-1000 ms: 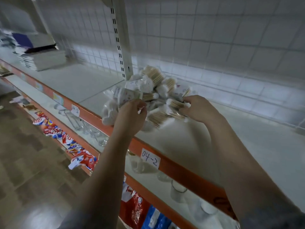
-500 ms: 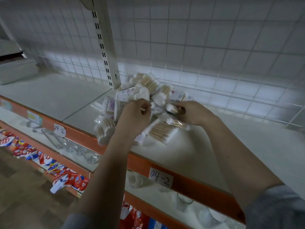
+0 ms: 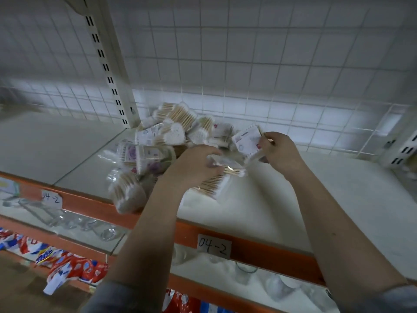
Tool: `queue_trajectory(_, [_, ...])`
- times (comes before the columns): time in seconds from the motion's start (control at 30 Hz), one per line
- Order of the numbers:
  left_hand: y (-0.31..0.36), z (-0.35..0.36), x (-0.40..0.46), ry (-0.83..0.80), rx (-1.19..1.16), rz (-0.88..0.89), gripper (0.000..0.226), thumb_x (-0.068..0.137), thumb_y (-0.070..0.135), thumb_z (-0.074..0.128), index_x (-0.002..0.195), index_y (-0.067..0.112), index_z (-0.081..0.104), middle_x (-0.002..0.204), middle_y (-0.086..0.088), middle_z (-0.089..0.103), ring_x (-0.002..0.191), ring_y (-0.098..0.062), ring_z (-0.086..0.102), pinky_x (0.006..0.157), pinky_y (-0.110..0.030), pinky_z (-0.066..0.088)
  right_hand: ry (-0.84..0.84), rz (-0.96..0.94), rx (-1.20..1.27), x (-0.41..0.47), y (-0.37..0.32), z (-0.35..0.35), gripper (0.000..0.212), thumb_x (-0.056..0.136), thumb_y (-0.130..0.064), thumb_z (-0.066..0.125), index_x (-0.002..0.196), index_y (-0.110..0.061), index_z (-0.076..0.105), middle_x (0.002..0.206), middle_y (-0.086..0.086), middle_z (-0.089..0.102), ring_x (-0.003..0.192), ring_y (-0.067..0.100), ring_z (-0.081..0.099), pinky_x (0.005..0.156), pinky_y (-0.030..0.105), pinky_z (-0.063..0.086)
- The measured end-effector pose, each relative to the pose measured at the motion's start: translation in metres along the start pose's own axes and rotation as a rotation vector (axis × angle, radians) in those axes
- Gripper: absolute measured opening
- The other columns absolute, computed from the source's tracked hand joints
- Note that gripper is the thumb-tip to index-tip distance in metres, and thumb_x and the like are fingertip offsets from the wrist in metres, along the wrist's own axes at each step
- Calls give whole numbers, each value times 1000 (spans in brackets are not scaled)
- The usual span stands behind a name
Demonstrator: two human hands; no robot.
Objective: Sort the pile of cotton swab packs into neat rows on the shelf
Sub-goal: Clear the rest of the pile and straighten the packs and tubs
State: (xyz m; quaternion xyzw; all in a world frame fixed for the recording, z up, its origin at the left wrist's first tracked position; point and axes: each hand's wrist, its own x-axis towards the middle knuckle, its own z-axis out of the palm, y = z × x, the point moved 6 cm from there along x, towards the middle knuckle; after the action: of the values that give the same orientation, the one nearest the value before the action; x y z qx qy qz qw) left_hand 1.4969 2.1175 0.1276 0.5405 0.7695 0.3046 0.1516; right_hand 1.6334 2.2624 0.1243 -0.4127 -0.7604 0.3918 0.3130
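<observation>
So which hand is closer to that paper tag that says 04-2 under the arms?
The left hand. It sits over the near side of the pile of cotton swab packs, above the tag. The right hand is farther back and to the right, holding up one pack.

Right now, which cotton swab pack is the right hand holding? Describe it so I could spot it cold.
Start at the white shelf with the orange front edge, then find the pile of cotton swab packs near the slotted upright. At the pile's right edge, the right hand pinches one pack. Unlike its neighbours lying in the heap, it is lifted and tilted, printed label facing the camera.
</observation>
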Motion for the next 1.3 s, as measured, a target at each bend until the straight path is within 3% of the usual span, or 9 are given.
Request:
queue_trajectory(0.1, [3, 8, 7, -118, 49, 7, 46, 82, 31, 71, 126, 24, 57, 122, 5, 58, 108, -11, 55, 83, -18, 37, -7, 121, 196, -12, 14, -9, 36, 94, -24, 55, 96, 11, 61, 87, 24, 62, 72, 23, 59, 75, 40, 58])
queue_trajectory(0.23, [1, 11, 15, -169, 74, 5, 42, 82, 30, 71, 122, 20, 61, 119, -1, 61, 107, -15, 57, 87, -23, 42, 1, 198, 356, -32, 27, -21, 21, 92, -23, 60, 84, -4, 64, 82, 13, 62, 64, 20, 56, 82, 41, 56])
queue_trajectory(0.37, [1, 7, 20, -154, 180, 61, 44, 83, 30, 70, 125, 20, 60, 122, 2, 59, 101, -11, 54, 81, -20, 36, 112, 278, 416, -52, 39, -35, 17, 92, -17, 59, 83, -3, 63, 94, 19, 66, 80, 26, 62, 82, 38, 56])
queue_trajectory(0.67, [11, -3, 26, -43, 196, 196, 38, 80, 16, 66, 117, 23, 65, 101, -3, 65, 85, -20, 60, 78, -30, 49, 275, 326, 456, -90, 39, -40, 22, 92, -14, 57, 84, 5, 61, 110, 29, 63, 101, 37, 64, 85, 40, 56])
queue_trajectory(0.73, [14, -7, 23, -25, 192, 242, 35, 83, 19, 63, 117, 26, 65, 103, -3, 64, 86, -20, 59, 75, -28, 46, 310, 322, 456, -100, 37, -41, 26, 92, -14, 57, 93, 12, 60, 109, 30, 63, 95, 33, 65, 86, 41, 55])
queue_trajectory(0.9, [28, -11, 8, 62, 151, 486, 28, 90, 21, 61, 117, 23, 66, 111, -2, 66, 106, -20, 54, 87, -29, 42, 421, 324, 451, -133, 33, -47, 20, 92, -16, 57, 76, -7, 64, 86, 16, 65, 79, 23, 61, 77, 33, 55])
queue_trajectory(1.13, [44, 12, -17, 157, -57, 708, 23, 80, 4, 64, 97, 16, 75, 98, 9, 70, 97, -7, 52, 89, -4, 31, 590, 345, 285, -193, 39, -72, 34, 90, -22, 55, 86, 12, 58, 75, 23, 58, 69, 21, 54, 65, 33, 45])
queue_trajectory(1.23, [60, 30, -23, 117, -137, 704, 23, 80, 3, 66, 97, 17, 75, 94, 20, 63, 95, -7, 54, 89, -4, 32, 621, 382, 275, -216, 43, -87, 30, 90, -24, 56, 84, 4, 64, 87, 23, 67, 73, 23, 61, 73, 44, 52])
queue_trajectory(1.3, [76, 43, -28, 91, -172, 718, 23, 79, 4, 67, 96, 18, 75, 94, 22, 61, 96, -9, 56, 90, -9, 36, 648, 406, 273, -231, 49, -100, 25, 91, -24, 56, 75, -8, 66, 77, 13, 69, 71, 20, 62, 72, 41, 52])
